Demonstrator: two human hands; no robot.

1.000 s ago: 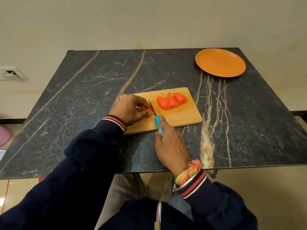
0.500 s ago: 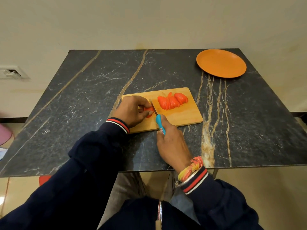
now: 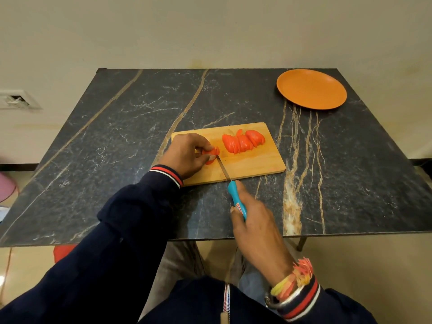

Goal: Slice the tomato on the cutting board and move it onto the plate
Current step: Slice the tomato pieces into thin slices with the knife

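A wooden cutting board (image 3: 254, 164) lies on the dark marble table. A fanned row of cut tomato slices (image 3: 243, 141) rests on its far right part. My left hand (image 3: 187, 153) pinches the remaining tomato piece (image 3: 211, 154) on the board's left side, partly hiding it. My right hand (image 3: 254, 228) grips the blue handle of a knife (image 3: 236, 197); the blade runs up to the tomato piece, its tip touching it. An orange plate (image 3: 312, 88) with nothing on it sits at the table's far right corner.
The table's (image 3: 117, 148) near edge runs just below my right hand. A wall socket (image 3: 16, 100) is on the wall at left. A pink object (image 3: 5, 187) and something red (image 3: 63, 251) show below the table's left side.
My right hand has drawn the knife back toward me, so more of the blade shows and the hand is off the board. My left hand still holds the tomato piece.
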